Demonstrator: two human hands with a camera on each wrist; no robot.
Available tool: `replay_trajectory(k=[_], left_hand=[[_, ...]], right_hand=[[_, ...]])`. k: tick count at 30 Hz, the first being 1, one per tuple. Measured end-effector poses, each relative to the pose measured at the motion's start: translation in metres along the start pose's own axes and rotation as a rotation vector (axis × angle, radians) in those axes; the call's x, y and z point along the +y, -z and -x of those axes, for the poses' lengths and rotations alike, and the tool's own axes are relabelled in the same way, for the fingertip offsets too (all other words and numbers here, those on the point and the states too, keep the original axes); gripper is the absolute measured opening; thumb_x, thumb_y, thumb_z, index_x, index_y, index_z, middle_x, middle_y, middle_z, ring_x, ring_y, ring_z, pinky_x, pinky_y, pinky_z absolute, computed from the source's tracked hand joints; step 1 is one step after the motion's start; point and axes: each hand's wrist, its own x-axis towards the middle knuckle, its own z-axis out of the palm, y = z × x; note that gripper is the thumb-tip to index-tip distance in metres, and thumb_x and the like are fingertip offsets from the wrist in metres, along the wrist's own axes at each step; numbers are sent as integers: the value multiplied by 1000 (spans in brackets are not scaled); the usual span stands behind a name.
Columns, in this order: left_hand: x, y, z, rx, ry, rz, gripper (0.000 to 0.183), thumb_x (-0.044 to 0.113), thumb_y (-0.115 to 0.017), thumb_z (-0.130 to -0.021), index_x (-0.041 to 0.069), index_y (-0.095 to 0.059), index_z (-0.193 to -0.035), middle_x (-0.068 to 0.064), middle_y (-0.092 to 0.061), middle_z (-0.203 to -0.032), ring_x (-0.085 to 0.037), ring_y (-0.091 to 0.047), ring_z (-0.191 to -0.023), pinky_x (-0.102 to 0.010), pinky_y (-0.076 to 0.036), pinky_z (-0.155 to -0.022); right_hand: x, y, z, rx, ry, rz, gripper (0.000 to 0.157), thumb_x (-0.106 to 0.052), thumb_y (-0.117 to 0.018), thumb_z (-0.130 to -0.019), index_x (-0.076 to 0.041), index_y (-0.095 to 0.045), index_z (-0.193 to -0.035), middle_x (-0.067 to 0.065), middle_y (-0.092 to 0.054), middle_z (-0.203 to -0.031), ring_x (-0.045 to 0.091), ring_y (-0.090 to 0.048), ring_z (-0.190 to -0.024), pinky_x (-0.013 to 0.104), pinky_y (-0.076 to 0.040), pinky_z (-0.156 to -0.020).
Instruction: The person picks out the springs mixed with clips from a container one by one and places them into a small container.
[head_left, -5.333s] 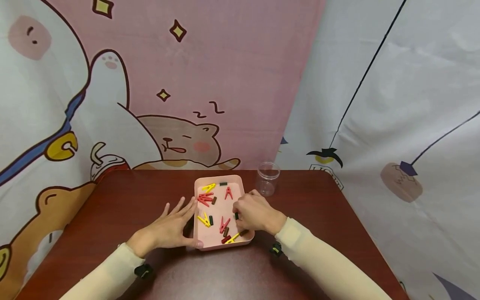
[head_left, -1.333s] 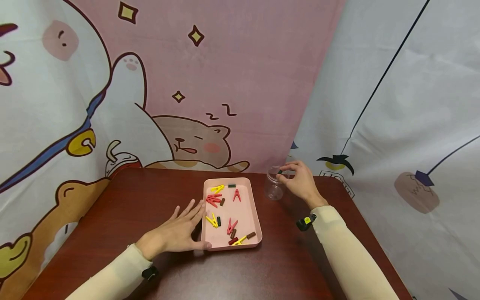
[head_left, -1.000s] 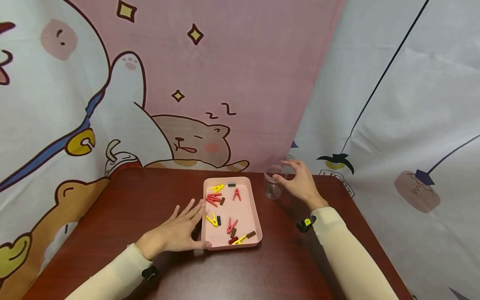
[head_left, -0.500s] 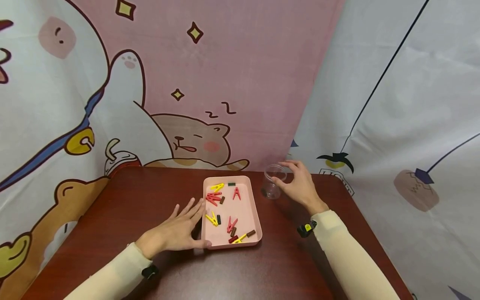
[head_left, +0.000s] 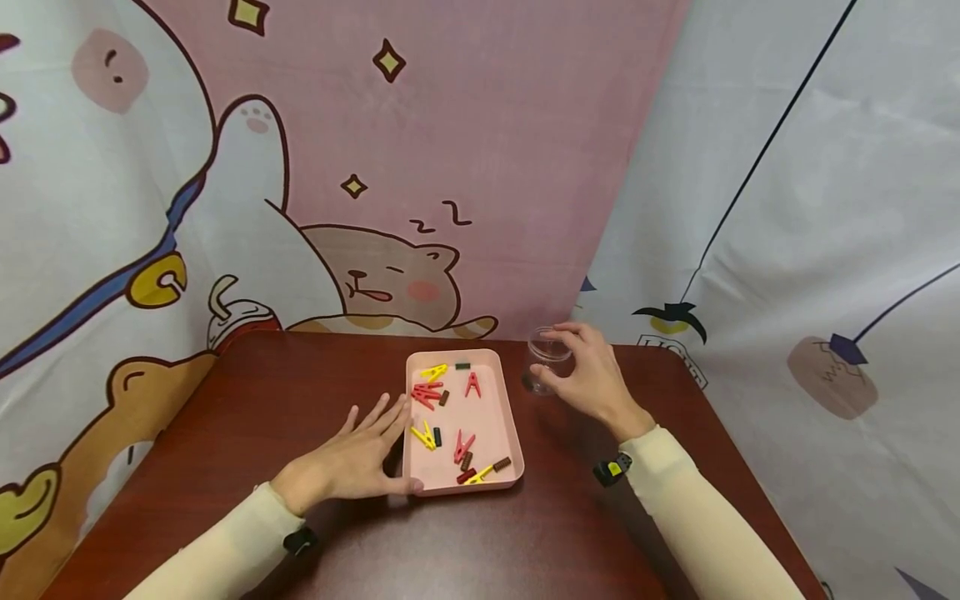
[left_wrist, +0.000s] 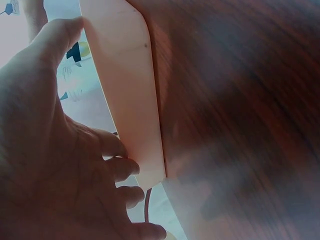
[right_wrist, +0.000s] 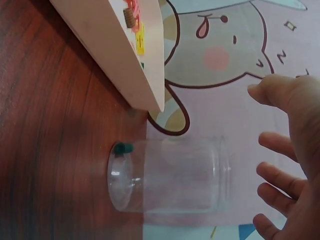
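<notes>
My left hand (head_left: pixel 348 467) has its fingers spread and rests against the left side and near corner of a pink tray (head_left: pixel 491 417). Inside lie red clothespins (head_left: pixel 463 447), yellow clothespins (head_left: pixel 424 435) and several small ridged cylinders in brown (head_left: pixel 502 463), dark green (head_left: pixel 438 437) and dark red (head_left: pixel 467 477). My right hand (head_left: pixel 592 375) hovers at the mouth of a clear jar (right_wrist: pixel 180 175), thumb and fingers apart and holding nothing. A dark green cylinder (right_wrist: pixel 123 148) lies at the bottom of the upright jar. The left wrist view shows the tray's outer wall (left_wrist: pixel 130 90).
The jar stands right of the tray, near the back edge of the dark red wooden table (head_left: pixel 465 542). Behind the table hangs a pink and white cartoon cloth (head_left: pixel 495 167).
My right hand took a dark green cylinder from the tray to the jar and let it drop in. It has since shifted slightly left over the mouth. My left hand stays on the tray.
</notes>
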Motion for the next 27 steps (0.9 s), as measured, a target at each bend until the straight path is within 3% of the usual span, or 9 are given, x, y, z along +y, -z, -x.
replay_trajectory(k=[15, 22, 27], left_hand=[[-1, -1, 0, 2, 5, 3, 128, 83, -77, -97, 6, -28, -185, -16, -13, -198, -48, -9, -185, -87, -10, -140], [-2, -2, 0, 7, -2, 10, 128, 83, -77, -97, 5, -28, -185, -16, -14, -198, -48, -9, -185, -87, -10, -140], [-2, -2, 0, 11, -6, 6, 129, 85, -76, -96, 6, -27, -185, -16, -14, -197, -47, -9, -185, -86, -10, -140]], right_hand=[[-32, -5, 8, -186, 141, 79, 54, -42, -98, -93, -22, -84, -141, 10, -71, -155, 36, -64, -149, 71, -50, -122], [-46, -11, 8, -312, 231, 66, 50, -32, -99, -94, -18, -84, -140, 12, -73, -153, 41, -65, -152, 74, -52, -125], [-57, -17, 6, -438, 291, 56, 46, -33, -95, -98, -21, -83, -142, 12, -70, -156, 32, -69, -143, 62, -59, -122]])
